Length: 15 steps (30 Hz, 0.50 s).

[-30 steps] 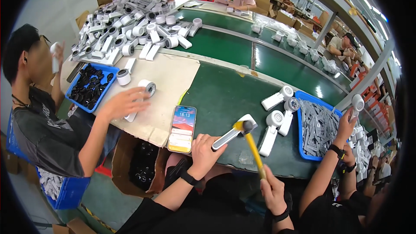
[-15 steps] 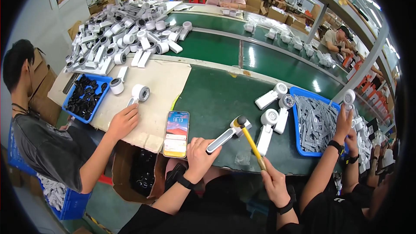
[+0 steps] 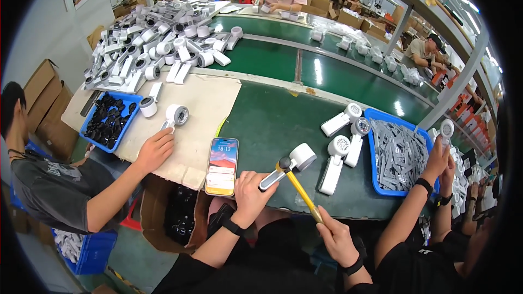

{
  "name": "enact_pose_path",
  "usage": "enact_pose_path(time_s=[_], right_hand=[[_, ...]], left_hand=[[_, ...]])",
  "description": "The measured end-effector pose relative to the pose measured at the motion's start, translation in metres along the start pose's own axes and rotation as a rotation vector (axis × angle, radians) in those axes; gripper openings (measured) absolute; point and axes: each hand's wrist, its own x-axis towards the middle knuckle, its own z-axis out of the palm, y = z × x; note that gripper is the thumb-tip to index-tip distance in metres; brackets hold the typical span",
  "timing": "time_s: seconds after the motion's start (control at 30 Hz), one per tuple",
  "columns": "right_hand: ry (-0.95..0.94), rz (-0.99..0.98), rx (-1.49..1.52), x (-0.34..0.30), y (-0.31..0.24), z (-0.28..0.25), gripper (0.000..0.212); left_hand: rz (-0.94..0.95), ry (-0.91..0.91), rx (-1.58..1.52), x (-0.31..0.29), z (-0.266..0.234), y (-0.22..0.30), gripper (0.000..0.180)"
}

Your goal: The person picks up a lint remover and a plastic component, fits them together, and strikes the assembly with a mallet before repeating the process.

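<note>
Hammer (image 3: 300, 189) is held in the right grip (image 3: 336, 238), and the white fan (image 3: 301, 157) is held by its handle in the left grip (image 3: 251, 198), over the desk (image 3: 267, 111). If the hammer is badly aimed, the fan could be cracked or the left grip struck.

My remote view takes in a green desk (image 3: 278, 114), its left part covered by a tan sheet (image 3: 201, 90). A phone (image 3: 222, 166) lies face up at the sheet's right edge. On the sheet, a white round-headed device (image 3: 147, 107) lies near a blue tray (image 3: 126, 129) of black parts (image 3: 109, 120). At right, three similar white devices (image 3: 330, 173) rest on the bare desk beside another blue tray (image 3: 389, 191) full of grey strips (image 3: 400, 155).
</note>
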Motion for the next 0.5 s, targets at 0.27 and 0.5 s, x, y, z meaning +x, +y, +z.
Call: enact_pose_path(time_s=[0.27, 0.5], right_hand=[[-0.133, -0.118, 0.031, -0.01, 0.001, 0.009, 0.047], [0.01, -0.096, 0.118, -0.016, 0.025, 0.01, 0.048]], left_hand=[[-0.008, -0.041, 0.047, -0.002, 0.005, -0.003, 0.023], [-0.015, -0.127, -0.016, 0.008, -0.006, 0.011, 0.025]])
